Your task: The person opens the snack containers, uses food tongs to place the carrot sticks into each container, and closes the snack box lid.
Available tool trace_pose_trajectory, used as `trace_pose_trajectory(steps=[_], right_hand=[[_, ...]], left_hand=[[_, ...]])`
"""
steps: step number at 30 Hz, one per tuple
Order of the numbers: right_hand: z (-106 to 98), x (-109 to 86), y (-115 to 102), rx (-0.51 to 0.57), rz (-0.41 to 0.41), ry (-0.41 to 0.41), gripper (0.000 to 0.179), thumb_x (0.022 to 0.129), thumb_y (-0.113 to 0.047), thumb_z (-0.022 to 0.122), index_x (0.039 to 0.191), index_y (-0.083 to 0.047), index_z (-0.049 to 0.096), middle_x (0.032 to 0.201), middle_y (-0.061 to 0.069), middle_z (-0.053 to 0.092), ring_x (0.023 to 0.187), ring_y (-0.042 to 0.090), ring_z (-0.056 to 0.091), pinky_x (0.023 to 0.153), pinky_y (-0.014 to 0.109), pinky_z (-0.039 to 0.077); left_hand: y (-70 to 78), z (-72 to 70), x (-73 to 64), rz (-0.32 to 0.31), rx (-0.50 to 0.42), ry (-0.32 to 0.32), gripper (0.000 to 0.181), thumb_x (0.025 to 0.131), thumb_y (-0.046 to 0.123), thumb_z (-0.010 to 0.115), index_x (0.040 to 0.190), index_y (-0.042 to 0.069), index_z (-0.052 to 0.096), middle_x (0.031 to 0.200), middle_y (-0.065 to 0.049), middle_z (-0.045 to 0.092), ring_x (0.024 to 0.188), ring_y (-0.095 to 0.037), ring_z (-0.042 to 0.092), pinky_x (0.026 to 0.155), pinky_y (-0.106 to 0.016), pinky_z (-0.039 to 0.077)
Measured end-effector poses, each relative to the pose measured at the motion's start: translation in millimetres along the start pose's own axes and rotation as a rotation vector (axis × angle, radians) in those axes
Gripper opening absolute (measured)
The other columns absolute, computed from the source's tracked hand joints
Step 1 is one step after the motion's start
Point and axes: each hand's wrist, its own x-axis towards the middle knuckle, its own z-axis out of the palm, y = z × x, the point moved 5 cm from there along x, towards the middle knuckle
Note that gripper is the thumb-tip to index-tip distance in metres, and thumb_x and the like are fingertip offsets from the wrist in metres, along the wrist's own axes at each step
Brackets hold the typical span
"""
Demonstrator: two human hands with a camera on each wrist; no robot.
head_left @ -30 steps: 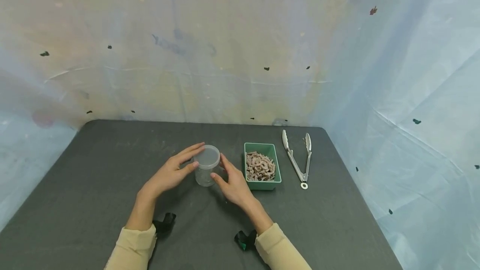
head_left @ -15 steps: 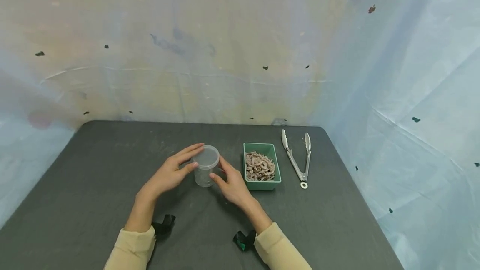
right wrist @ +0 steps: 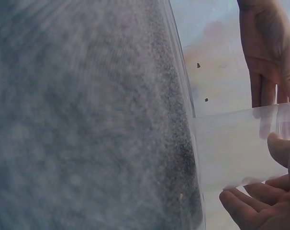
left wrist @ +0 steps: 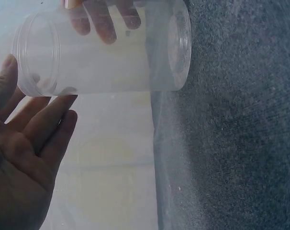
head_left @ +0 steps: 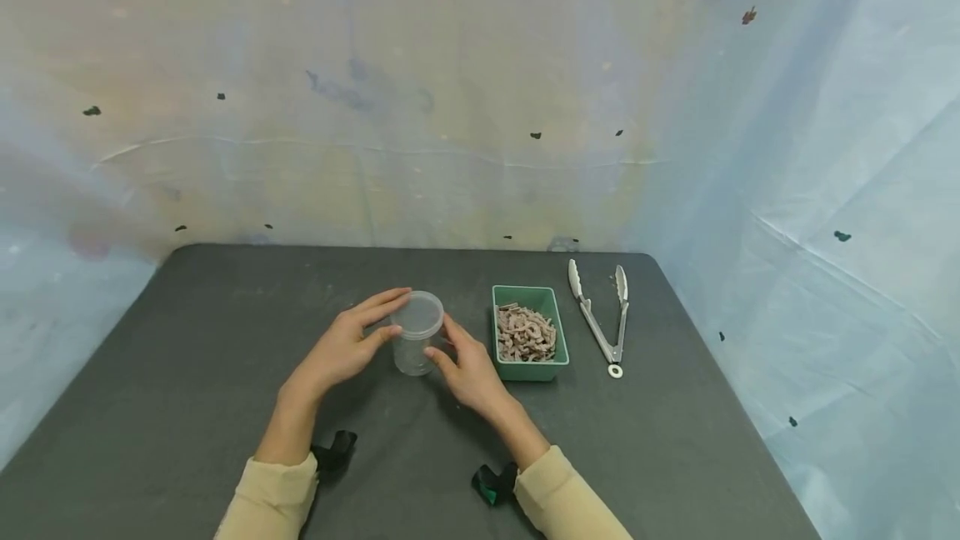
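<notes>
Your left grip (head_left: 341, 352), half-curled, holds lid (head_left: 417, 314) of clear jar (head_left: 411, 358); right grip (head_left: 471, 372) wraps side, prob keeping it steady.

Pale yellow left sleeve (head_left: 270, 494) and matching right sleeve (head_left: 566, 492) are worn, both creased. Black left wrist unit (head_left: 337, 450) and black right wrist unit (head_left: 501, 482) are also worn; the latter is marked by a green patch (head_left: 489, 494).

Clear cylindrical plastic jar (head_left: 412, 357) flanked by left hand (head_left: 341, 348) and right hand (head_left: 471, 369); side access blocked. Green rectangular plastic tray (head_left: 531, 372) crowds right hand; splayed silver metal tongs (head_left: 616, 352) beyond. Wide passage left, over dark-grey table (head_left: 172, 390).
</notes>
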Motion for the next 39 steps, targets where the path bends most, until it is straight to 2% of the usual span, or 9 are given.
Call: trace_pose_trajectory(steps=[5, 10, 14, 17, 25, 36, 39], right_hand=[[-1.8, 0.3, -1.9, -0.007, -0.018, -0.008, 0.064, 0.108, -0.019, 0.061, 0.163, -0.003, 0.031, 0.156, 0.021, 0.047, 0.139, 0.034, 0.054, 0.107, 0.048, 0.051], [-2.2, 1.0, -1.0, -0.006, 0.022, -0.053, 0.066, 0.107, -0.019, 0.062, 0.164, -0.007, 0.029, 0.159, 0.017, 0.045, 0.142, 0.03, 0.05, 0.111, 0.046, 0.048], [-1.9, 2.4, 0.2, -0.007, 0.045, -0.085, 0.069, 0.107, -0.022, 0.062, 0.164, -0.006, 0.026, 0.159, 0.018, 0.044, 0.144, 0.031, 0.048, 0.113, 0.046, 0.046], [-1.3, 3.0, 0.9, 0.01, 0.054, -0.101, 0.072, 0.107, -0.023, 0.062, 0.163, -0.004, 0.022, 0.159, 0.02, 0.043, 0.146, 0.032, 0.046, 0.114, 0.046, 0.045], [0.6, 2.4, 2.4, 0.001, 0.046, -0.101, 0.073, 0.107, -0.022, 0.062, 0.166, -0.009, 0.02, 0.162, 0.016, 0.041, 0.145, 0.029, 0.047, 0.114, 0.044, 0.045], [1.1, 1.8, 1.5, -0.015, 0.022, -0.094, 0.072, 0.107, -0.02, 0.062, 0.166, -0.011, 0.023, 0.16, 0.015, 0.045, 0.144, 0.027, 0.049, 0.113, 0.044, 0.046], [-0.1, 2.1, 1.4, -0.013, 0.018, -0.103, 0.072, 0.107, -0.021, 0.062, 0.166, -0.011, 0.023, 0.16, 0.015, 0.045, 0.144, 0.027, 0.049, 0.113, 0.043, 0.046]], left_hand=[[-2.0, 1.7, 1.4, -0.003, -0.039, -0.008, 0.053, 0.104, 0.009, 0.064, 0.155, 0.006, 0.05, 0.164, -0.011, 0.039, 0.149, -0.038, 0.037, 0.114, -0.064, 0.039], [-2.1, 8.1, 1.9, 0.057, -0.147, -0.064, 0.051, 0.11, 0.009, 0.053, 0.158, 0.001, 0.041, 0.167, -0.019, 0.027, 0.153, -0.045, 0.024, 0.115, -0.071, 0.029], [-1.7, 11.7, 2.2, 0.074, -0.194, -0.097, 0.051, 0.112, 0.01, 0.048, 0.161, 0.003, 0.036, 0.172, -0.016, 0.017, 0.157, -0.045, 0.013, 0.117, -0.074, 0.023], [-2.3, 12.4, 2.3, 0.06, -0.2, -0.104, 0.052, 0.112, 0.011, 0.047, 0.162, 0.005, 0.035, 0.173, -0.014, 0.015, 0.158, -0.043, 0.011, 0.117, -0.073, 0.022], [-3.1, 10.5, 2.0, 0.018, -0.143, -0.117, 0.054, 0.111, 0.013, 0.051, 0.162, 0.005, 0.036, 0.171, -0.014, 0.022, 0.157, -0.042, 0.018, 0.117, -0.067, 0.03], [5.3, 5.9, 1.7, 0.022, -0.01, -0.061, 0.057, 0.104, 0.01, 0.061, 0.157, 0.002, 0.043, 0.168, -0.016, 0.031, 0.153, -0.042, 0.03, 0.112, -0.062, 0.041], [5.2, 5.5, 1.9, 0.023, -0.008, -0.046, 0.056, 0.104, 0.011, 0.063, 0.157, 0.003, 0.046, 0.166, -0.016, 0.033, 0.151, -0.042, 0.032, 0.111, -0.063, 0.042]])
